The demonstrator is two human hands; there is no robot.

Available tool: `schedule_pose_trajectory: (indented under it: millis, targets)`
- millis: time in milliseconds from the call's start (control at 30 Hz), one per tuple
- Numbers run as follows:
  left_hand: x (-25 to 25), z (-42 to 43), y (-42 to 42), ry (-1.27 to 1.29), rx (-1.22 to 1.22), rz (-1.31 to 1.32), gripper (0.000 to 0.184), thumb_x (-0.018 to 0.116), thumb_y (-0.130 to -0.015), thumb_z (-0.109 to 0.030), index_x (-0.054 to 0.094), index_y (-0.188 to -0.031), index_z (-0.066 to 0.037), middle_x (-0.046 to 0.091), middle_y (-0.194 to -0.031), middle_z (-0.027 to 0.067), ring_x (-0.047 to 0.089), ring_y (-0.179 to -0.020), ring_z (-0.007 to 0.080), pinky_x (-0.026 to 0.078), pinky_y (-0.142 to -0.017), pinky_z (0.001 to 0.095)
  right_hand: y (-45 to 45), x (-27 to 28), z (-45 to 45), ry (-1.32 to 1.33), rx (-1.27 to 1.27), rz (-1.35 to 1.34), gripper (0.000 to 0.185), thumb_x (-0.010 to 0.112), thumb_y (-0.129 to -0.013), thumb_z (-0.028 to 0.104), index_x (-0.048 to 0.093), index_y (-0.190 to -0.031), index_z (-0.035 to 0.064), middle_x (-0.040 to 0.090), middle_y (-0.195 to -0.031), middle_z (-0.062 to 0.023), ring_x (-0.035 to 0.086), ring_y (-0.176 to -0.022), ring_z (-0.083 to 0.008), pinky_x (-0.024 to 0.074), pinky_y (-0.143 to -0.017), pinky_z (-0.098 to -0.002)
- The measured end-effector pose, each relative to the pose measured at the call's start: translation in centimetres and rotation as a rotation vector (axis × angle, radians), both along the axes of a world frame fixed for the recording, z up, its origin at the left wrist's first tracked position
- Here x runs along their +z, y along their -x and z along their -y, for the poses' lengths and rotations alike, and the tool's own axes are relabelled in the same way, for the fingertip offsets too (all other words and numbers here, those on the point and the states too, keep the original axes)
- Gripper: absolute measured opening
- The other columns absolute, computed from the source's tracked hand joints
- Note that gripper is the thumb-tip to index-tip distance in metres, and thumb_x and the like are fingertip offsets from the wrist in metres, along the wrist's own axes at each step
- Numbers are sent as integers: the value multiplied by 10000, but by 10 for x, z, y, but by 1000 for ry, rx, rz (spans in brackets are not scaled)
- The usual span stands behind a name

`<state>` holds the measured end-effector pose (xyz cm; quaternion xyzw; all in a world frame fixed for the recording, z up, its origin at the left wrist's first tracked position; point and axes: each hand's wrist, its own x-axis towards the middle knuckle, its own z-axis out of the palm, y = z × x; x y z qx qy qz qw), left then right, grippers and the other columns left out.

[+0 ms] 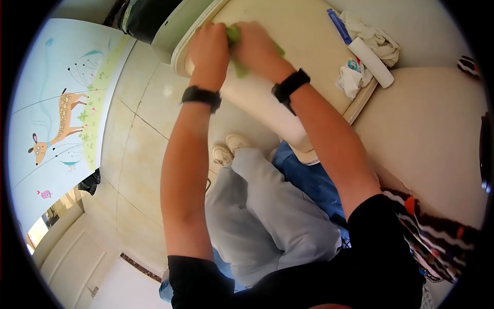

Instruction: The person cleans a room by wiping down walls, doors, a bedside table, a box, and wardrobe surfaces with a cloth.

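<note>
A green cloth [241,69], partly blurred, hangs from between my two hands at the far left end of a cream-topped table [303,56]. My left hand [210,46] is closed, with a bunched piece of the green cloth at its inner side. My right hand [253,47] is smeared by motion and closed round the cloth, whose edges show below it and to its right. Both hands are close together over the tabletop. Their fingers are mostly hidden behind the backs of the hands.
At the table's right end lie a blue pen-like object [339,26], a white cylinder [370,63], crumpled white tissue [350,83] and a bunched beige cloth [383,41]. A beige sofa [422,129] stands on the right. A panel with a deer picture [67,108] is at left.
</note>
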<state>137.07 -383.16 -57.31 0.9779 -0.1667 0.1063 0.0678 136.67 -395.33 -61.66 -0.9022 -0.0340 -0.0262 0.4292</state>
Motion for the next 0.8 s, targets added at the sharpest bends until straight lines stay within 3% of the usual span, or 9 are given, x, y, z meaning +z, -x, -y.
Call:
schedule_pose_trajectory:
  millis: [133,233,267,333,400,600,700,800]
  targets:
    - [-9,37,-33,-23,32,4,119,623,-788,-68,674,-889,-105,679,-924,110,651,-887,323,520,-721,436,-18,22,32,-73,-61,-121,281,713,-702,107,640,-963,33,621,-1014,-229,580,-967,-410,492,-816,-449]
    - [-6,54,-28,-35,-38,-19,106,650,-767,-95,682,-867,-111,680,-919,105,656,-877,318,534,-727,423,-2,10,44,40,-172,27,278,707,-726,151,620,-939,-4,642,-957,-232,590,-939,-423,497,-787,-468]
    - [-5,60,-19,-45,-40,-70,103,647,-769,-105,684,-865,-112,680,-918,104,656,-883,312,536,-731,417,6,8,50,103,-211,86,286,705,-731,161,614,-940,-11,644,-947,-231,592,-936,-423,499,-783,-468]
    - [2,73,7,-67,-46,-173,100,642,-773,-124,688,-862,-114,680,-915,101,655,-895,301,540,-739,407,34,18,68,104,-123,-47,342,698,-742,187,582,-982,-28,628,-989,-246,581,-966,-430,489,-810,-475]
    - [-9,83,38,-24,-87,-112,95,631,-780,-143,692,-848,-114,680,-918,87,649,-908,286,544,-750,393,69,25,77,170,-116,-113,369,696,-745,189,568,-1010,-33,617,-1017,-254,572,-992,-429,480,-831,-475]
    - [-1,99,143,35,-188,-239,95,652,-733,-176,693,-753,-93,668,-849,89,650,-851,267,544,-696,372,171,21,99,275,-126,-125,336,709,-709,180,594,-919,-55,639,-888,-265,597,-923,-449,501,-796,-475]
    - [29,76,182,81,-175,-466,175,684,-713,-196,690,-859,-100,665,-854,91,655,-853,274,541,-691,386,200,35,101,362,33,-176,295,693,-690,153,607,-893,-42,657,-866,-251,615,-882,-442,507,-783,-469]
    - [47,14,202,246,-164,-135,546,750,-721,-328,591,-1207,-136,655,-875,92,666,-822,303,529,-695,440,216,47,96,232,166,-282,333,683,-664,137,627,-958,-8,684,-893,-206,654,-874,-370,514,-784,-423]
